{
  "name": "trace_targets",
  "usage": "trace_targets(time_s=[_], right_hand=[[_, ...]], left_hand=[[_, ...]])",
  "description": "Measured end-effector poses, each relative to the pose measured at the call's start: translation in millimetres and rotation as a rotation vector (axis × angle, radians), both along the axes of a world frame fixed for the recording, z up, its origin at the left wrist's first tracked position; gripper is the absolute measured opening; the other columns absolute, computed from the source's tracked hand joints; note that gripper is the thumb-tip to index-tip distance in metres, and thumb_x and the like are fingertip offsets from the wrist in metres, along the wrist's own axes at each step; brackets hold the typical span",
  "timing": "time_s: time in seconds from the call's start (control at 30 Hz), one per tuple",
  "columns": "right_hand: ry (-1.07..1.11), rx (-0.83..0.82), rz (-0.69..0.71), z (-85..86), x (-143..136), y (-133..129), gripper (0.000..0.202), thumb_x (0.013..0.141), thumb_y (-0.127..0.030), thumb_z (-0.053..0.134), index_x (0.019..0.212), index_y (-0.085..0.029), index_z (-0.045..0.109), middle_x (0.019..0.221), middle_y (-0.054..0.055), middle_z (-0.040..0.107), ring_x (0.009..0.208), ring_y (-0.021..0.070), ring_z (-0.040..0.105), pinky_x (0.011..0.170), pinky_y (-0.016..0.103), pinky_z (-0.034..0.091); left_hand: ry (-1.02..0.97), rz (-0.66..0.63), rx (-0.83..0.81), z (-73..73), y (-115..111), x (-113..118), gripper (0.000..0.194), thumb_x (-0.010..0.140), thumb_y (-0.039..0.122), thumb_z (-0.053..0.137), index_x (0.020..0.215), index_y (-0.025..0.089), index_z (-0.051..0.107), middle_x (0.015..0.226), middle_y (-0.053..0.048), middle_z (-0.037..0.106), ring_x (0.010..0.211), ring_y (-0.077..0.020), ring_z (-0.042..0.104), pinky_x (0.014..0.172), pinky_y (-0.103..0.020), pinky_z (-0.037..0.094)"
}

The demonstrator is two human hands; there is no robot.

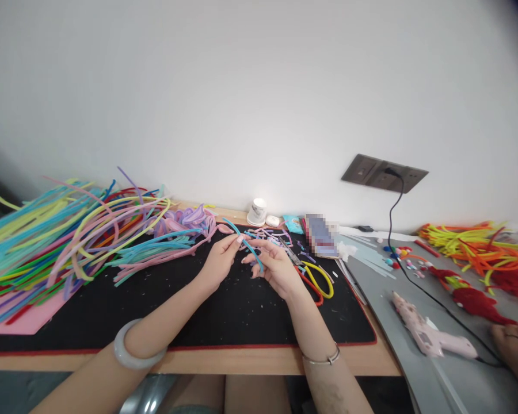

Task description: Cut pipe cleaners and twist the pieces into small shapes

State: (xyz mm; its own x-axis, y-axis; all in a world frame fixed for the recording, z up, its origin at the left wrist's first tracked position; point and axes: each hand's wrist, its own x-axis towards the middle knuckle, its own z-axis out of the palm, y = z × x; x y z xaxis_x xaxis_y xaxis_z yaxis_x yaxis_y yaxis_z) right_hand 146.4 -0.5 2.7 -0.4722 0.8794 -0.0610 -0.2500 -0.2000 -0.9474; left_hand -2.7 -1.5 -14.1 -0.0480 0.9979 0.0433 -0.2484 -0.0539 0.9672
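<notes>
Both my hands hold one blue pipe cleaner (pixel 251 248) above a black mat (pixel 224 313). My left hand (pixel 221 260) pinches its upper part, fingertips near the far end. My right hand (pixel 276 265) grips its lower part, with the end sticking out toward me. A pale bangle circles my left wrist and a thin bracelet my right. Short cut pieces of purple and pink pipe cleaner (pixel 273 234) lie just beyond my hands. Scissors with yellow and red handles (pixel 316 280) rest on the mat right of my right hand.
A big pile of long coloured pipe cleaners (pixel 69 233) covers the left of the table. A pink glue gun (pixel 427 333) with a black cord lies on a grey mat at right, beside another person's hand (pixel 515 345). Orange and yellow pipe cleaners (pixel 479 250) lie far right.
</notes>
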Motion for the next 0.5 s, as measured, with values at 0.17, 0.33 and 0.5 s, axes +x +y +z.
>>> trace_targets(time_s=[0.17, 0.33, 0.5], right_hand=[[0.069, 0.024, -0.041, 4.1, 4, 1, 0.034, 0.068, -0.028, 0.067, 0.1, -0.019, 0.06, 0.09, 0.006, 0.065, 0.063, 0.0101, 0.058, 0.057, 0.022, 0.048], [-0.016, 0.166, -0.257, 0.0, 5, 5, 0.025, 0.075, -0.035, 0.059, 0.089, -0.015, 0.065, 0.063, 0.0, 0.055, 0.048, 0.0065, 0.043, 0.043, 0.019, 0.035], [-0.067, 0.204, -0.347, -3.7, 10, 10, 0.026, 0.068, -0.036, 0.065, 0.084, -0.015, 0.063, 0.054, -0.004, 0.046, 0.044, 0.0065, 0.036, 0.041, 0.021, 0.028]], left_hand=[[0.14, -0.024, 0.072, -1.7, 1, -1, 0.034, 0.077, 0.047, 0.051, 0.089, 0.017, 0.062, 0.049, 0.007, 0.03, 0.038, -0.0055, 0.022, 0.038, -0.019, 0.015], [0.4, -0.096, 0.271, 6.7, -1, -2, 0.026, 0.08, 0.039, 0.048, 0.073, 0.018, 0.063, 0.06, 0.001, 0.051, 0.053, -0.0118, 0.042, 0.053, -0.022, 0.033], [0.552, -0.226, 0.42, 8.7, -3, -2, 0.024, 0.08, 0.031, 0.049, 0.065, 0.02, 0.063, 0.063, -0.001, 0.059, 0.062, -0.0169, 0.049, 0.063, -0.024, 0.036]])
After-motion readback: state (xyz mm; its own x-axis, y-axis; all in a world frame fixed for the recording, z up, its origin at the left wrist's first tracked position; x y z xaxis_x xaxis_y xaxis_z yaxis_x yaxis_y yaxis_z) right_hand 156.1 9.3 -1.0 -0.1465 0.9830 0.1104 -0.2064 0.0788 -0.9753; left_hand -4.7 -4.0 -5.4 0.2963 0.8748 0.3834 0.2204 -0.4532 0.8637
